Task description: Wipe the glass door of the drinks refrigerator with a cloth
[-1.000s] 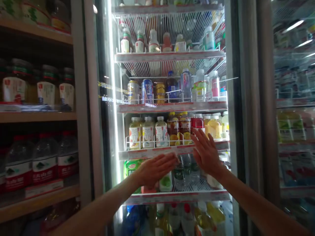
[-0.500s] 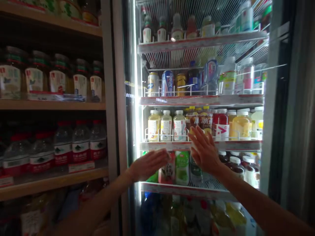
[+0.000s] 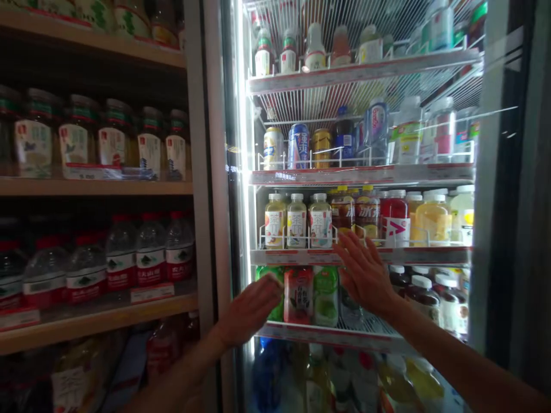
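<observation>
A lit drinks fridge fills the middle of the head view. My right hand is open, fingers spread, flat against the glass door at the shelf edge under a row of yellow and red bottles. My left hand is lower and to the left, fingers together and slightly curled, touching the glass by the door's left frame in front of a green bottle. Beside that bottle stand a red-labelled bottle and another green one. Neither hand holds anything.
Wooden shelves on the left carry jars above and water bottles with red labels below. The fridge's upper shelves hold cans and small bottles. More bottles stand on the bottom shelf. A dark frame bounds the right.
Both hands slid left across the fridge front with the glass door, which now covers the shelves. My left hand dropped lower and its fingers curled. The view shifted so the wooden shelves show more.
</observation>
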A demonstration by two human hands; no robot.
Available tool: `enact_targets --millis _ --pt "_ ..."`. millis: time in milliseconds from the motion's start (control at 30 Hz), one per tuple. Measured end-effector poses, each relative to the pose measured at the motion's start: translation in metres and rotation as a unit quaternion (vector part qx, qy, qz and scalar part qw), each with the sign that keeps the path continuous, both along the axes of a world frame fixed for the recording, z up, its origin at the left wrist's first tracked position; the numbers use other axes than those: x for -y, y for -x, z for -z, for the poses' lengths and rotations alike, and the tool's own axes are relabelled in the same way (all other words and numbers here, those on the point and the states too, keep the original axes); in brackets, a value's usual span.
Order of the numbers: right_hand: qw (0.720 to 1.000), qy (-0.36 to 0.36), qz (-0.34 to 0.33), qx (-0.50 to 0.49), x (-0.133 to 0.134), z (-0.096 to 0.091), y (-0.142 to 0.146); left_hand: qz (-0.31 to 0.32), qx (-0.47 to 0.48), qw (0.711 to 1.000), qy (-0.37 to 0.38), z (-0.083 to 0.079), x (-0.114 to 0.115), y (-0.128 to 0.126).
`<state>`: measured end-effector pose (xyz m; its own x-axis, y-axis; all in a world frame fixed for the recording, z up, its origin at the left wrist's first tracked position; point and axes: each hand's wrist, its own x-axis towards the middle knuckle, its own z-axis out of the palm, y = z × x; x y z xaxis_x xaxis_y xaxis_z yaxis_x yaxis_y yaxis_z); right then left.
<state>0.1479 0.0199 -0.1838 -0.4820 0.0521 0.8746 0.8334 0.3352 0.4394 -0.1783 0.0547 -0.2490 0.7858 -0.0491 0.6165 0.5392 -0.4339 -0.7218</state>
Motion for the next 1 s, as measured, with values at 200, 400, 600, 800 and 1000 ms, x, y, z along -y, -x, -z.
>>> enact_targets --millis 200,400,600,800,1000 --pt "1.000 -0.010 0.004 -0.017 0.000 0.003 -0.007 0.015 -0.034 0.999 0.000 -0.008 0.003 -0.045" --pt "0.999 0.001 0.030 -0.011 0.011 0.012 -0.030 0.066 -0.104 0.992 -0.018 -0.013 0.006 -0.087" --pt "0.997 -0.007 0.073 -0.031 0.026 0.033 -0.066 0.033 0.009 0.999 -0.015 -0.015 0.006 -0.124" --pt "0.993 0.014 0.108 -0.040 0.038 0.056 -0.101 0.080 -0.232 0.969 -0.014 -0.006 0.014 -0.154" --pt "0.987 -0.003 0.148 -0.062 0.053 0.067 -0.134 0.054 -0.120 0.991 0.002 0.001 0.017 -0.195"
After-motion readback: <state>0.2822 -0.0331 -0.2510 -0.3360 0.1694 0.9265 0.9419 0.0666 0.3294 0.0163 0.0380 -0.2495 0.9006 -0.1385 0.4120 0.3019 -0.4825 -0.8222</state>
